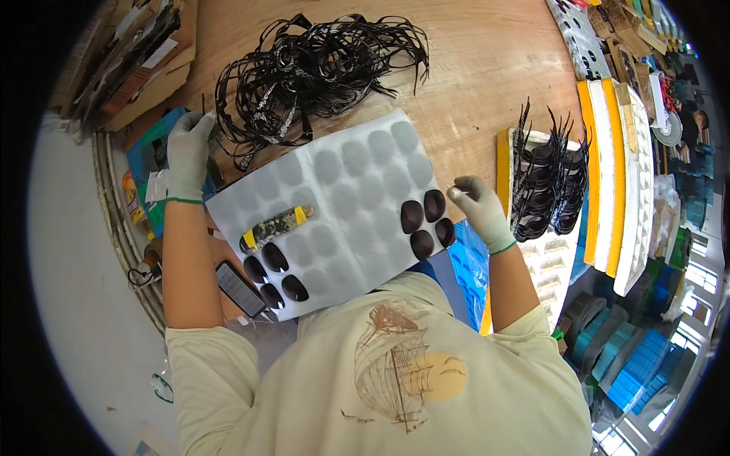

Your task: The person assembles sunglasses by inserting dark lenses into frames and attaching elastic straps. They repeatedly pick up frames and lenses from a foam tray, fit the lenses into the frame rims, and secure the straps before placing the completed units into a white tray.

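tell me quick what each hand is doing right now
Left hand: gloved, closed on a thin dark piece at the edge of the tangled black frames pile.
Right hand: gloved, fingers pinched together; what they hold cannot be told.

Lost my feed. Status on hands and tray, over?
Left hand on a black frame by the frame pile. Right hand pinched shut beside white tray. Dark lenses seated. Nothing blocking.

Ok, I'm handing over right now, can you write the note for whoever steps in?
Left hand: gloved, reaching into the pile of black frames, fingers on one piece.
Right hand: gloved, fingertips pinched; what it holds is too small to tell.
White tray: four dark lenses at its right edge, four more at the lower left, a yellow-tipped tool lying on it.
Most pockets unfilled.
More frames stand in a rack to the right.
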`<state>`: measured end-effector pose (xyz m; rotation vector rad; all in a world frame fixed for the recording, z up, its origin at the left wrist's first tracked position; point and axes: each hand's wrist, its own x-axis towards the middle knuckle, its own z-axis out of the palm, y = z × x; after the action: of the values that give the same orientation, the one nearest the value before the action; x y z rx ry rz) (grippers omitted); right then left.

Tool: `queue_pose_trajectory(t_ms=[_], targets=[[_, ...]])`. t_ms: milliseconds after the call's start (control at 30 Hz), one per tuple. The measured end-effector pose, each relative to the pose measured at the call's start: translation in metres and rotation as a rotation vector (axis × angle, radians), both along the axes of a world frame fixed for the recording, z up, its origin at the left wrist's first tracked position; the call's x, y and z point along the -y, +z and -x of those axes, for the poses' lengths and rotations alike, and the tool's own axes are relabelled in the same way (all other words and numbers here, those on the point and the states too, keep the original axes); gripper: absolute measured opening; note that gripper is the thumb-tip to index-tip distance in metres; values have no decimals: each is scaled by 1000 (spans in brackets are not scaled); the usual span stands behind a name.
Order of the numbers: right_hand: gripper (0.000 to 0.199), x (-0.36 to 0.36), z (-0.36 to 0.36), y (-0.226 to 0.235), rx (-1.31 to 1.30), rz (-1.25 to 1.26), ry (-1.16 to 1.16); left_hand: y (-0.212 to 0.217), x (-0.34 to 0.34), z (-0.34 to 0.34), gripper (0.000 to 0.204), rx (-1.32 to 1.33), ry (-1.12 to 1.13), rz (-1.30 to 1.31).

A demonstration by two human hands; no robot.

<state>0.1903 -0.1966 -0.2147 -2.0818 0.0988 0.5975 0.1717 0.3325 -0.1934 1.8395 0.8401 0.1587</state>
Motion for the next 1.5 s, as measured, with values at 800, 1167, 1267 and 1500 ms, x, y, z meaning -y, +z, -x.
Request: queue_pose_trajectory(t_ms=[800, 1167, 1267, 1500], targets=[[41, 29, 14, 7, -63, 124, 456, 30, 240, 187, 32, 174, 202, -103], [50, 9, 34, 29, 26, 336, 510, 58, 196, 219, 32, 174, 72, 37], [49, -5, 53, 37, 56, 430, 414, 68, 157, 239, 34, 109, -23, 17], [48, -21, 84, 25, 150, 516, 164, 67, 69, 210, 26, 152, -203, -26]])
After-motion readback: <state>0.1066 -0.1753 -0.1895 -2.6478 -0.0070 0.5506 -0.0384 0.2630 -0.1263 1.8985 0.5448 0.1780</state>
